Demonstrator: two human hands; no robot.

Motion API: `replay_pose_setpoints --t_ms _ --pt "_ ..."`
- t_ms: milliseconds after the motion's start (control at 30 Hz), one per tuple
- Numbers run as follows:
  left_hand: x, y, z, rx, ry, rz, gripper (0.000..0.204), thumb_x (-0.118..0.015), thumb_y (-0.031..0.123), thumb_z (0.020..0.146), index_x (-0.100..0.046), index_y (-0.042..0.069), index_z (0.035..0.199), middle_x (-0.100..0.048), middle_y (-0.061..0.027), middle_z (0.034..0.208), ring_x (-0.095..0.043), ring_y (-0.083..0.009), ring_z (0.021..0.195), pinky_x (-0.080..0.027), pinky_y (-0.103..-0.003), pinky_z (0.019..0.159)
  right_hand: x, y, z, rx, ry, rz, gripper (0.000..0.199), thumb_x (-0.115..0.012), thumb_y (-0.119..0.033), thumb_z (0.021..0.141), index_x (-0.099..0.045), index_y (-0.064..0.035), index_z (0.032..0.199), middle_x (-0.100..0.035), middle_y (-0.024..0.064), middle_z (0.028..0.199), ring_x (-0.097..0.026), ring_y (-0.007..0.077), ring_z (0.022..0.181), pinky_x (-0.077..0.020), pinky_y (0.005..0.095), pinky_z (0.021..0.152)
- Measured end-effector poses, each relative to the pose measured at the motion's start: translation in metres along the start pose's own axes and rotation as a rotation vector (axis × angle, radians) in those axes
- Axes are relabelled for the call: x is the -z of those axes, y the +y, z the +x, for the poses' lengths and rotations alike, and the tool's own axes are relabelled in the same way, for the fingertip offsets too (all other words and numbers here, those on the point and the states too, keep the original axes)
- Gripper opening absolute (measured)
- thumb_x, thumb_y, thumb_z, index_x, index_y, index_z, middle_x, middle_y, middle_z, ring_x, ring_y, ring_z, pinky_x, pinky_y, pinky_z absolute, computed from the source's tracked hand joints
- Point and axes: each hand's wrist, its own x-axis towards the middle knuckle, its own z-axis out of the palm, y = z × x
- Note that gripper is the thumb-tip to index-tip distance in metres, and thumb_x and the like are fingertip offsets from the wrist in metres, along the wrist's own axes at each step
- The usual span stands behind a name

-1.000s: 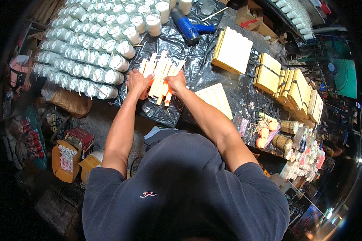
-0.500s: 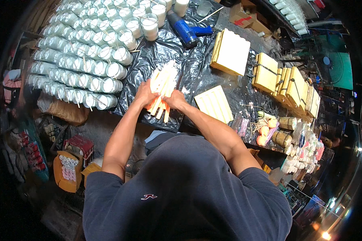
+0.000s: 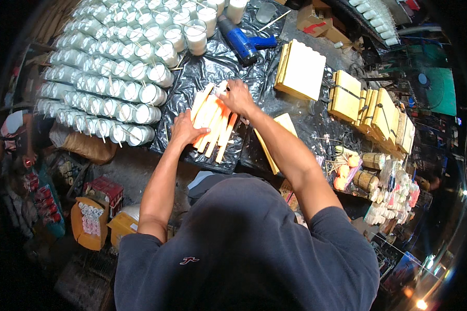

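Observation:
A bundle of long pale taper candles [image 3: 213, 124] lies on black plastic sheeting [image 3: 202, 78] over the table. My left hand [image 3: 184, 129] presses on the near left side of the bundle. My right hand [image 3: 236, 96] grips the far ends of the candles, fingers closed over them. The candles lie side by side, slanting from near right to far left.
Several rows of glass jars filled with white wax [image 3: 114, 67] fill the table's left. A blue heat gun [image 3: 241, 41] lies at the back. Wooden block moulds [image 3: 301, 70] and more moulds [image 3: 379, 111] stand to the right. A flat mould [image 3: 275, 140] lies beside the bundle.
The bundle has been laid flatter and spread. My right hand moved from its near end up to its far end; my left hand slid to the near left side.

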Motion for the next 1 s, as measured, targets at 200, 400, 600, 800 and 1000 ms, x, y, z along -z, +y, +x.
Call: replay_pose_setpoints --t_ms 200,400,600,800,1000 --pt "-0.006 0.014 0.0 -0.026 0.023 0.038 0.112 -0.085 0.06 0.079 -0.037 -0.008 0.153 -0.053 -0.0335 0.144 -0.053 -0.0498 0.135 -0.048 -0.057 0.109 -0.02 -0.001 0.049 0.194 -0.33 -0.036 0.063 -0.069 -0.049 0.093 -0.069 0.0034 0.128 -0.064 0.029 0.136 -0.062 0.0433 0.127 -0.0484 0.0514 0.111" --pt "-0.032 0.029 -0.042 0.058 0.0 0.085 0.11 -0.072 0.058 0.093 -0.021 -0.011 0.162 -0.012 -0.032 0.172 -0.018 -0.0505 0.158 -0.032 -0.073 0.116 -0.024 0.018 -0.007 0.042 0.083 0.249 0.062 -0.071 -0.041 0.094 -0.064 0.0014 0.139 -0.061 0.0264 0.142 -0.056 0.0433 0.134 -0.0433 0.0467 0.115" --pt "-0.057 0.023 -0.07 -0.038 0.242 0.242 0.115 -0.076 0.059 0.089 -0.02 -0.01 0.163 -0.011 -0.0316 0.172 -0.012 -0.051 0.159 -0.028 -0.072 0.118 0.024 0.067 -0.144 -0.042 0.404 0.194 0.053 -0.076 -0.03 0.091 -0.065 0.0045 0.13 -0.063 0.0252 0.135 -0.057 0.044 0.127 -0.0428 0.0486 0.113" --pt "-0.086 0.081 -0.072 -0.216 -0.302 -0.37 0.094 -0.077 0.038 0.095 -0.029 -0.008 0.16 -0.051 -0.028 0.151 -0.054 -0.0375 0.135 -0.05 -0.054 0.103 0.034 0.191 -0.249 -0.591 0.303 -0.021 0.06 -0.075 -0.033 0.091 -0.064 0.0051 0.135 -0.065 0.0299 0.131 -0.062 0.045 0.123 -0.0476 0.0505 0.107" --pt "-0.149 0.17 -0.051 0.173 -0.751 -1.056 0.055 -0.073 0.032 0.1 -0.051 0.006 0.143 -0.064 -0.0087 0.133 -0.062 -0.0176 0.114 -0.05 -0.04 0.087 0.057 0.2 -0.239 -0.629 -0.068 0.176 0.052 -0.073 -0.035 0.094 -0.065 0.0056 0.124 -0.07 0.0314 0.117 -0.069 0.0447 0.111 -0.0525 0.0501 0.099"
